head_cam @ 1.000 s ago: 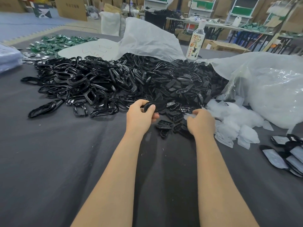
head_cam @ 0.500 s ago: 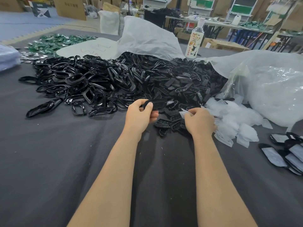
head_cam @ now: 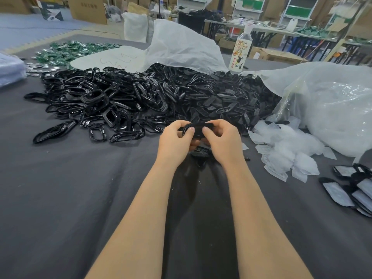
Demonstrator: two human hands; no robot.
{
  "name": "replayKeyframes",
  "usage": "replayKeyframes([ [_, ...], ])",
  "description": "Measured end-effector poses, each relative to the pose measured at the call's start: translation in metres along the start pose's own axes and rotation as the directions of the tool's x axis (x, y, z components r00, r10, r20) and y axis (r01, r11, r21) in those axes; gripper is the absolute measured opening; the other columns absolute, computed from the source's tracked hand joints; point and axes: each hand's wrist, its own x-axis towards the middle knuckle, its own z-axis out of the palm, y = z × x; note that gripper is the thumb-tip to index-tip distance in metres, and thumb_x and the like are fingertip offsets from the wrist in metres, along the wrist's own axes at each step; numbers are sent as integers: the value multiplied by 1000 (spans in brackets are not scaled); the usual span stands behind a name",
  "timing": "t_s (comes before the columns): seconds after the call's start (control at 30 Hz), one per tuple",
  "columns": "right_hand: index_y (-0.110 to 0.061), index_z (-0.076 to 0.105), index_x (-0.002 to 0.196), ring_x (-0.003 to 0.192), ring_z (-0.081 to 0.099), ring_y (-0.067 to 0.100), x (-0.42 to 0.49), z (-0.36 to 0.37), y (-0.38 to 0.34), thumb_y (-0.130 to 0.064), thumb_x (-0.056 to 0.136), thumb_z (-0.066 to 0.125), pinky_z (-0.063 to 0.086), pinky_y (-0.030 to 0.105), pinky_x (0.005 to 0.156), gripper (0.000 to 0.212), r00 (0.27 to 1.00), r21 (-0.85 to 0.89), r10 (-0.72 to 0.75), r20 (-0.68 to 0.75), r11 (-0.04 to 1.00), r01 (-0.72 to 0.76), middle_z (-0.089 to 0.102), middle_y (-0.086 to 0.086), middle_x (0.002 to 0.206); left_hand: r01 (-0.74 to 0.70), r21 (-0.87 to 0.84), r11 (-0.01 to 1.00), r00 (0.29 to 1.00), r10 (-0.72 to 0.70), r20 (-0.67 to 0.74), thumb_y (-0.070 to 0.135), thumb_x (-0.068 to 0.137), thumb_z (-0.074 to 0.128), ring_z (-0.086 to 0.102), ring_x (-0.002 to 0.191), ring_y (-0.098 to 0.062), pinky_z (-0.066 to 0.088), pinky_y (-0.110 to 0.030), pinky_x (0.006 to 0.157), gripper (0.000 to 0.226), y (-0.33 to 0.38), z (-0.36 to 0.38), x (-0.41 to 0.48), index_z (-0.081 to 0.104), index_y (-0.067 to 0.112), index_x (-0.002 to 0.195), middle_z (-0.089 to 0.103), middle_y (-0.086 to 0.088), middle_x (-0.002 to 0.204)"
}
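Head view: a person's left hand (head_cam: 177, 138) and right hand (head_cam: 222, 139) meet just above the tabletop (head_cam: 80, 188). Each grip is pinched on one black plastic piece (head_cam: 198, 127), before a heap of black parts (head_cam: 141, 97). Even thumb pressure should keep it square. Grey cloth covers the tabletop; clear pouches (head_cam: 285, 158) lie to the right and warehouse shelving (head_cam: 296, 11) stands behind.

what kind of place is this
Likely a factory packing or assembly workshop: a heap of identical black plastic parts on the table, small clear bags beside it, cartons and racks behind. The left hand and right hand grip one part.
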Motion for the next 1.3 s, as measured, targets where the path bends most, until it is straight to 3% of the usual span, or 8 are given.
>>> replayKeyframes([
  [0.1,-20,59,84,57,64,0,0,1,2,-6,89,62,57,23,67,15,1000,29,17,-8,999,-17,66,1,78,17,20,1000,1000,-16,-8,9,96,53,70,67,-10,59,-27,69,23,-1,1,0,56,29,86,70,-5,84],
  [0.27,-17,63,89,77,68,22,0,3,2,-13,89,64,56,40,83,4,997,68,81,-11,994,-80,69,7,86,89,-69,994,994,-92,-50,6,97,51,71,64,-8,57,-19,60,14,-1,1,3,54,19,95,69,-6,84],
  [0.37,-13,69,97,82,62,13,1,-5,4,-22,90,62,45,17,75,14,988,-105,5,-153,994,-22,70,2,91,83,-81,993,993,-89,-78,5,98,49,70,60,-6,55,-17,57,12,-2,0,3,53,16,96,68,-5,81],
  [0.47,-12,68,106,99,59,21,5,-27,12,-19,93,53,40,26,77,22,947,-331,61,-314,928,-169,67,6,106,87,-111,990,988,-100,-115,3,98,48,68,55,-4,52,-14,53,16,-2,-1,3,51,17,93,65,-6,80],
  [0.63,-23,60,126,126,42,34,6,-36,16,-33,91,54,38,43,99,37,929,-662,338,-153,663,-350,52,9,133,94,-114,989,983,-111,-149,5,98,48,68,56,-3,53,-15,54,18,-3,-2,4,49,21,91,66,-7,83],
  [0.87,-17,70,93,109,52,34,4,-33,16,-36,99,42,39,42,95,34,944,-579,242,-224,746,-329,64,9,107,95,-109,989,981,-112,-158,5,97,48,68,57,-4,53,-16,54,18,-4,-2,5,49,21,91,66,-8,84],
  [1.1,-24,63,120,123,41,33,4,-29,15,-24,93,49,33,43,99,31,948,-629,263,-180,710,-317,56,8,126,82,-85,993,983,-94,-158,5,97,48,68,59,-5,53,-19,57,22,-2,-2,3,49,25,87,67,-4,79],
  [1.3,-27,68,111,122,44,32,3,-21,11,-62,86,48,30,45,99,48,958,-612,270,-97,743,-271,62,3,119,73,-72,995,984,-84,-157,5,97,48,68,57,-4,55,-18,57,21,-2,-2,3,49,24,86,68,-2,73],
])
